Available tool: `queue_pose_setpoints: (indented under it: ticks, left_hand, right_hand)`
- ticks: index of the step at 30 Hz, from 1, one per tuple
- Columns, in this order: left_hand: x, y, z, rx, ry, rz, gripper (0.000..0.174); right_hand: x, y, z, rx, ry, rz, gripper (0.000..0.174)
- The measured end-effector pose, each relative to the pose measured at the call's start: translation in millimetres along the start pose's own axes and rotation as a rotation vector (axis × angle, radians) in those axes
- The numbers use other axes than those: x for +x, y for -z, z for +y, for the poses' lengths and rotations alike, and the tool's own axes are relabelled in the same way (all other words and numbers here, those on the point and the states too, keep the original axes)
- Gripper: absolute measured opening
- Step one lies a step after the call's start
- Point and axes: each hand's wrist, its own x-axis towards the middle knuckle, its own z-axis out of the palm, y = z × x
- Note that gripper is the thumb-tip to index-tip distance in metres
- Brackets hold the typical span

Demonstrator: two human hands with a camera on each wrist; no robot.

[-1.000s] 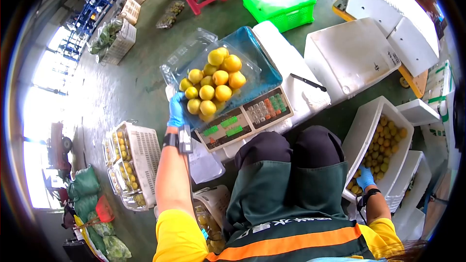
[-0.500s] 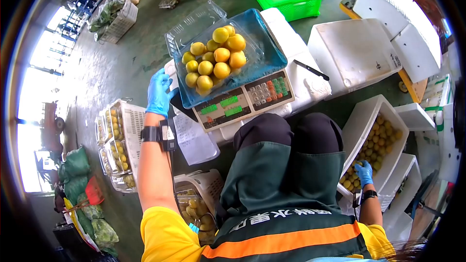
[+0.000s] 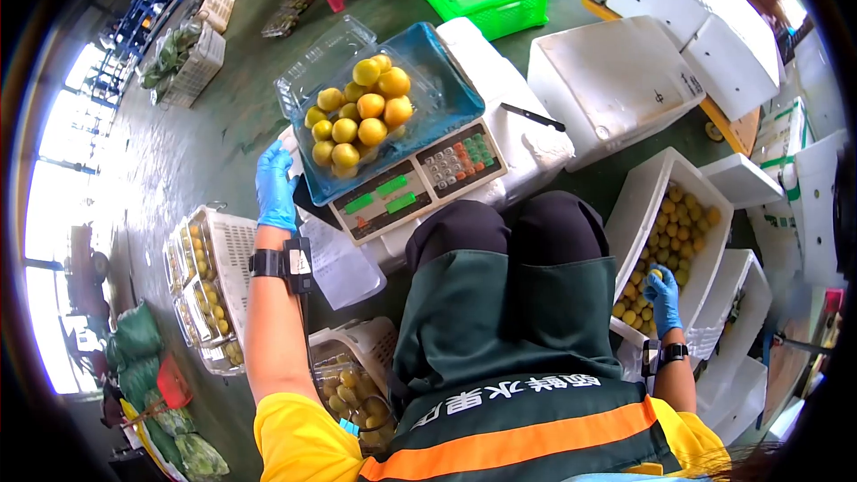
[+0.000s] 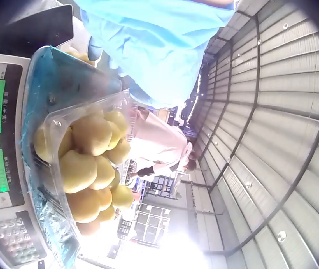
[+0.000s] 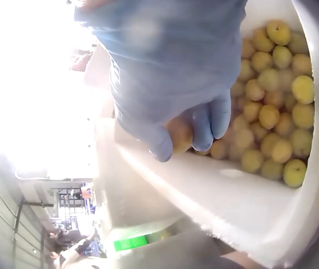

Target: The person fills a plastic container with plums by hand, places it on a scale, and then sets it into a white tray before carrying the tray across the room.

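In the head view my gloved right hand (image 3: 662, 300) is over a white foam box (image 3: 614, 241) of yellow-green fruit (image 3: 686, 225). The right wrist view shows that hand (image 5: 176, 73) pinching one fruit (image 5: 180, 134) between thumb and fingers. My gloved left hand (image 3: 276, 187) is beside the scale's left edge, fingers loosely bent, holding nothing visible. On the scale (image 3: 420, 180) a blue tray (image 3: 446, 116) bears an open clear clamshell box with a heap of yellow fruit (image 3: 370, 106); the left wrist view shows the heap (image 4: 81, 171) close up, below the left hand (image 4: 154, 45).
A knife (image 3: 533, 117) lies on the white surface right of the scale. Beyond it stands a closed foam box (image 3: 616, 80). Crates with packed fruit (image 3: 234, 250) stand at the left, and another (image 3: 379, 339) is near my left knee. A green crate (image 3: 491, 11) is at the back.
My left hand has let go of the clamshell's edge and drawn back beside the scale. The right hand has risen from among the fruit with one fruit in its fingers.
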Motion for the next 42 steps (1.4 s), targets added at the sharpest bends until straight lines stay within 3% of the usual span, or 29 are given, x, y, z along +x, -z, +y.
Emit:
queue_pose_setpoints:
  ticks: [1,4,8,9,10,11,13,14,15,16,18,19,21,23,27,30,34,37,38,40,42]
  left_hand:
    - [-3.1,-10.2,11.1,0.019,-0.012,0.058,0.043]
    - [14.0,-20.1,-0.6,0.128,-0.463,-0.075,0.038]
    - [-19.6,-50.7,20.9,0.713,-0.739,-0.127,0.048]
    - [-27.3,-58.1,28.6,0.835,-0.738,-0.12,0.054]
    - [-30.2,-65.5,31.3,0.833,-0.747,-0.118,0.056]
    - [-28.2,-70.9,33.4,0.863,-0.911,-0.132,0.056]
    - [-31.0,-80.1,45.6,1.052,-0.801,-0.251,0.052]
    - [-32.4,-87.5,49.2,0.899,-0.651,-0.351,0.051]
    - [-22.5,-85.6,44.8,0.828,-0.673,-0.418,0.052]
    - [-6.7,-76.9,39.4,0.97,-0.69,-0.435,0.052]
    - [12.9,-71.6,25.3,0.955,-0.724,-0.456,0.046]
    - [6.6,-77.2,26.9,0.988,-0.755,-0.424,0.042]
    - [4.1,-83.5,34.1,1.003,-0.585,-0.434,0.042]
    - [1.4,-87.1,42.3,1.069,-0.493,-0.447,0.045]
    - [-9.7,-96.3,51.7,1.19,-0.6,-0.442,0.046]
    - [-1.7,-95.9,53.4,1.097,-0.49,-0.468,0.045]
    - [4.6,-88.8,47.6,1.085,-0.535,-0.453,0.045]
    - [-1.1,-90.3,42.0,0.919,-0.485,-0.407,0.045]
    - [-0.2,-89.3,41.2,0.93,-0.51,-0.39,0.045]
    - [0.5,-86.5,37.5,0.953,-0.558,-0.361,0.045]
    - [3.0,-87.4,29.3,0.934,-0.563,-0.364,0.045]
  right_hand:
    - [-10.1,-13.8,-11.9,-0.004,0.026,0.059,0.034]
    - [-4.8,-7.0,-8.2,-0.064,0.101,0.004,0.031]
    - [-8.4,-15.6,-22.0,0.003,0.096,0.016,0.029]
    - [-12.0,-21.0,-31.1,0.011,0.099,0.023,0.027]
    - [-14.2,-26.0,-39.5,0.02,0.104,0.043,0.026]
    - [-14.6,-33.8,-48.4,-0.041,0.134,0.02,0.026]
    - [-33.3,-53.7,-78.3,-0.122,0.243,0.032,0.028]
    - [-45.5,-64.5,-96.6,-0.168,0.353,0.004,0.032]
    - [-59.0,-73.9,-116.9,-0.202,0.368,0.002,0.032]
    - [-55.6,-68.8,-110.6,-0.112,0.392,-0.067,0.036]
    - [-71.9,-77.9,-131.6,0.165,0.388,-0.19,0.041]
    - [-78.3,-78.2,-138.7,0.16,0.427,-0.216,0.042]
    - [-85.2,-83.6,-143.8,0.176,0.554,-0.308,0.045]
    - [-99.1,-85.1,-154.7,0.359,0.482,-0.377,0.045]
    - [-110.2,-79.9,-166.9,0.754,0.304,-0.636,0.046]
    - [-117.7,-81.2,-166.3,0.862,0.241,-0.716,0.052]
    - [-128.1,-88.5,-169.6,0.915,0.231,-0.721,0.052]
    - [-136.0,-88.9,-175.3,0.54,0.339,-0.463,0.052]
    - [-141.1,-99.2,-181.1,0.445,0.445,-0.273,0.049]
    - [-146.7,-95.5,-186.2,0.169,0.567,-0.322,0.043]
    - [-145.0,-96.8,-187.0,-0.242,0.914,-0.129,0.043]
